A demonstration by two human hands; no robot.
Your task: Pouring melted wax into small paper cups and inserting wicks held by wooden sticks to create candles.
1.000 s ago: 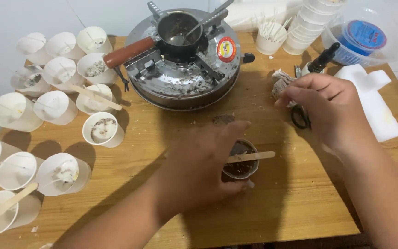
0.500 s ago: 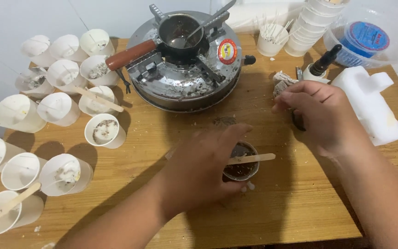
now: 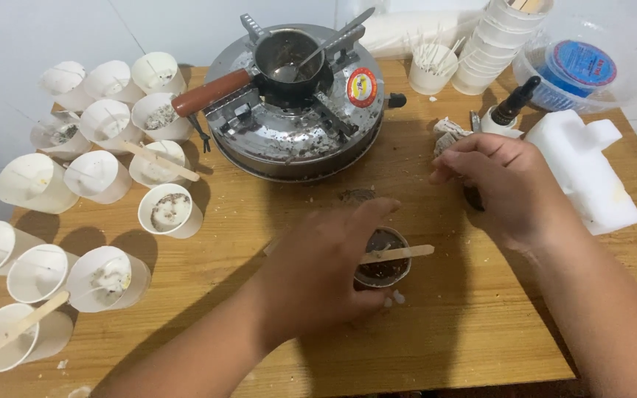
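Wooden table carries everything, and the biggest thing on it is the round metal stove, well beyond the fingertips of both hands. On top sits a small dark pot with a red-brown handle pointing left; a round red and yellow sticker lies on the stove's right shoulder. Beyond the right fingers stand a stack of white cups and a clear tub with a round blue label. A white foam block lies just right of the right hand's knuckles, and a white bottle with a black dropper cap stands just beyond them. Many white paper cups crowd the table well left of the left hand.

Left hand wraps a small brown cup of dark material from its left side, fingers curled around the wall and clamped on it, thumb reaching past the far rim. A flat wooden stick rests across the cup's rim, long axis running left to right, its free end pointing towards the right hand. That cup sits just below and left of the right fingers, near but apart; the left hand is the nearer, already on it.

Right hand hovers palm down, fingers bent and close together over small pale and dark bits near their tips; whether they grip anything I cannot tell.
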